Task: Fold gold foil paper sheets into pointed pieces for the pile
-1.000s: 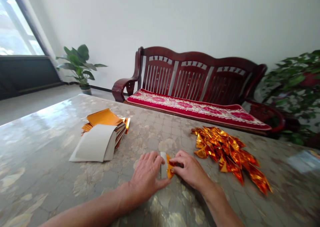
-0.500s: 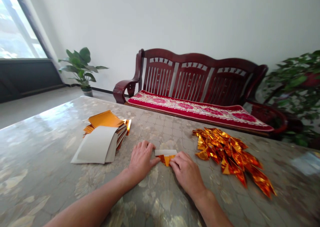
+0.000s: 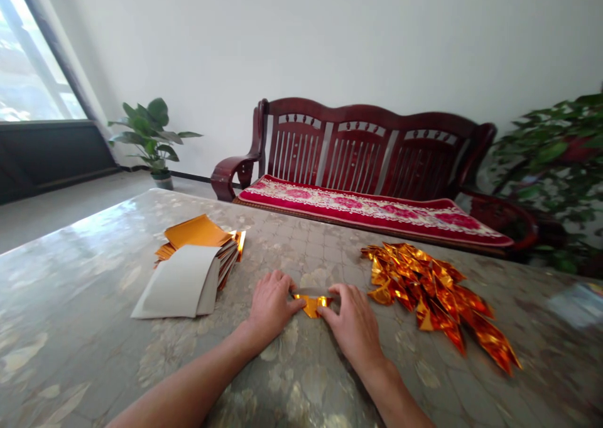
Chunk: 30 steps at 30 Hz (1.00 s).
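A small folded piece of gold foil paper (image 3: 311,306), with a pale strip along its far edge, lies on the patterned table (image 3: 188,378) between my hands. My left hand (image 3: 273,302) pinches its left end between thumb and fingers. At the right end, my right hand (image 3: 353,321) grips it the same way, thumb on the near side. Left of my hands rests a stack of sheets, with grey-white backs (image 3: 176,282) and an orange-gold face (image 3: 196,230) showing. To the right lies a heap of shiny folded orange-gold foil pieces (image 3: 428,283).
Beyond the table stands a dark red wooden bench (image 3: 358,158) with a red floral cover (image 3: 367,208). A potted plant (image 3: 153,136) is at the back left, leafy greenery (image 3: 556,164) at the right. Clear plastic (image 3: 577,305) lies near the table's right edge.
The pale strip of the paper has tilted up and looks narrower and darker. My right hand's fingers have moved to the far edge of the paper. The view has shifted slightly.
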Available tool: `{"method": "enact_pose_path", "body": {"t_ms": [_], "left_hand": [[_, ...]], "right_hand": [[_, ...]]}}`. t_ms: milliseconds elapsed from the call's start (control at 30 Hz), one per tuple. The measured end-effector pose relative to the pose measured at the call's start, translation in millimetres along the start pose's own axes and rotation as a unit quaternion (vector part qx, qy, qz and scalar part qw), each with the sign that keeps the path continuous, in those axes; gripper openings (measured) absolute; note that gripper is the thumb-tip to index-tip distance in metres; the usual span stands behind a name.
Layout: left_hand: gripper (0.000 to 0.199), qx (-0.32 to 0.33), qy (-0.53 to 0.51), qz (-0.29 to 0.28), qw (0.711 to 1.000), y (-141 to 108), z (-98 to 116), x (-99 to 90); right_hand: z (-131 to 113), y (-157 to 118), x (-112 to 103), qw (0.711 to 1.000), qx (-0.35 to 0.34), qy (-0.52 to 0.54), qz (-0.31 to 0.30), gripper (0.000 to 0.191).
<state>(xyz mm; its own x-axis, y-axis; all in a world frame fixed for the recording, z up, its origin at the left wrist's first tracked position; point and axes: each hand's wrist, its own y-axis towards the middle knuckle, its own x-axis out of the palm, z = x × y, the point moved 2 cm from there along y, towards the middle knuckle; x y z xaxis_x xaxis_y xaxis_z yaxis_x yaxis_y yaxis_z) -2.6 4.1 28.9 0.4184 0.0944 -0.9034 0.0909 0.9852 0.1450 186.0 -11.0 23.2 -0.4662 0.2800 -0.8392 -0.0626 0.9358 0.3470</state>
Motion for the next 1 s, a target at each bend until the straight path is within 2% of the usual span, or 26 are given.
{"method": "enact_pose_path", "body": {"t_ms": [100,200,300,400,467,600,800,1000], "left_hand": [[0.022,0.007,-0.015,-0.007,1.000,-1,1,-2.2],[0.019,0.013,-0.034,-0.015,0.999,-1,3,-4.1],[0.018,0.010,-0.048,-0.025,0.998,0,3,-4.4],[0.015,0.019,-0.050,-0.038,0.998,1,3,-3.3],[0.012,0.025,-0.051,-0.041,0.998,2,3,-2.4],[0.006,0.022,-0.056,-0.037,0.998,4,3,-1.7],[0.003,0.031,-0.064,-0.026,0.997,2,4,0.9],[0.005,0.107,-0.072,-0.003,0.992,-5,5,6.2]], "right_hand": [[6,4,0,0.999,0.030,0.018,0.001,0.058],[9,8,-1,0.999,0.026,0.039,-0.026,0.063],[11,13,-2,0.997,0.019,0.050,-0.048,0.054],[13,16,-2,0.995,0.006,0.061,-0.073,0.033],[15,17,-2,0.994,0.006,0.065,-0.083,0.026],[14,19,-3,0.994,0.015,0.056,-0.092,0.021],[8,21,-5,0.994,0.024,0.037,-0.103,0.003],[8,13,-8,0.996,-0.046,0.036,-0.074,0.008]]}}
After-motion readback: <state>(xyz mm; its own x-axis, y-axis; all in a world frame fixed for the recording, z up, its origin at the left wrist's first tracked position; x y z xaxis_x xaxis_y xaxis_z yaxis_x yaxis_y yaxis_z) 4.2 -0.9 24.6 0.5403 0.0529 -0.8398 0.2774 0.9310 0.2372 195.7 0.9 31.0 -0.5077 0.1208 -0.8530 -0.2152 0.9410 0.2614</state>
